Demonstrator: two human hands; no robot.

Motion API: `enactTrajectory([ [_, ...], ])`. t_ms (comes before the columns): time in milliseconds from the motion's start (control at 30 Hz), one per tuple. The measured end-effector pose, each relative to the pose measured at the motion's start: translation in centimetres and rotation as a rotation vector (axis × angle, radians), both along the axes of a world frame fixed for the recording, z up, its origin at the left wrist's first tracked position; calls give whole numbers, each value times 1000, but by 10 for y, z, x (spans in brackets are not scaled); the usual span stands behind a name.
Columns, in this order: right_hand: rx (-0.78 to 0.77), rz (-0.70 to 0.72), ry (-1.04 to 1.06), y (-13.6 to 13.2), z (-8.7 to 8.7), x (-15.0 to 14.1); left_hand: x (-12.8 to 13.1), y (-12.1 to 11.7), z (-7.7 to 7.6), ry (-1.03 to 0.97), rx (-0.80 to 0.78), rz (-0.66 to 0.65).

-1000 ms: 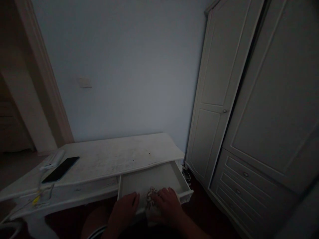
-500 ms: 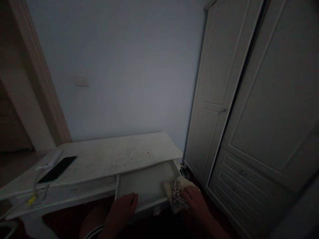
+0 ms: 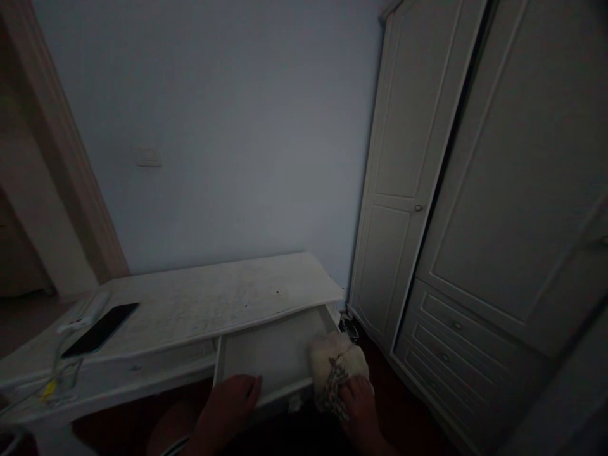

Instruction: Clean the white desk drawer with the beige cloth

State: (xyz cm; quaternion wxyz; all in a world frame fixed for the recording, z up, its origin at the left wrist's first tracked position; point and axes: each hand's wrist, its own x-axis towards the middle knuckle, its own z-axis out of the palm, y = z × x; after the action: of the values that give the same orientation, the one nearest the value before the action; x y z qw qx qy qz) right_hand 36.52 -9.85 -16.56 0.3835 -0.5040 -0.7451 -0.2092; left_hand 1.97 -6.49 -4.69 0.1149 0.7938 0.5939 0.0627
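Note:
The room is dim. A white desk (image 3: 199,304) stands against the wall with its right drawer (image 3: 270,351) pulled out. My left hand (image 3: 230,402) lies on the drawer's front edge with its fingers flat. My right hand (image 3: 356,402) is closed on a pale cloth (image 3: 335,364) with a dark pattern, bunched at the drawer's right front corner. The drawer floor beside the cloth is bare.
A black phone (image 3: 99,329) and a white object (image 3: 83,310) lie at the desk's left end, with a cable and a yellow bit (image 3: 47,389) below. A tall white wardrobe (image 3: 475,209) with lower drawers stands to the right. A door frame (image 3: 57,158) rises at left.
My right hand has carried the cloth from the drawer's front middle to its right front corner. My left hand has stayed on the front edge. The view has shifted slightly.

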Motion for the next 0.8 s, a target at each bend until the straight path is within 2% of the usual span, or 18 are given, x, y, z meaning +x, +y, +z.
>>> enactTrajectory([
  [133,77,42,-112,2,-7,-6,-2,2,-2,-6,-17,-17],
  [267,119,83,-127,5,11,16,-2,4,-4,-2,-6,-33],
  [400,10,25,-50,-1,24,28,-2,5,-5,11,4,-26],
  [467,-35,-19,-17,-5,18,19,-2,5,-5,11,16,-23],
  [633,-74,-90,7,-10,-14,-16,-3,6,-3,18,28,4],
  [800,-125,-8,-53,-9,-27,-17,-9,0,1,-67,51,-75],
])
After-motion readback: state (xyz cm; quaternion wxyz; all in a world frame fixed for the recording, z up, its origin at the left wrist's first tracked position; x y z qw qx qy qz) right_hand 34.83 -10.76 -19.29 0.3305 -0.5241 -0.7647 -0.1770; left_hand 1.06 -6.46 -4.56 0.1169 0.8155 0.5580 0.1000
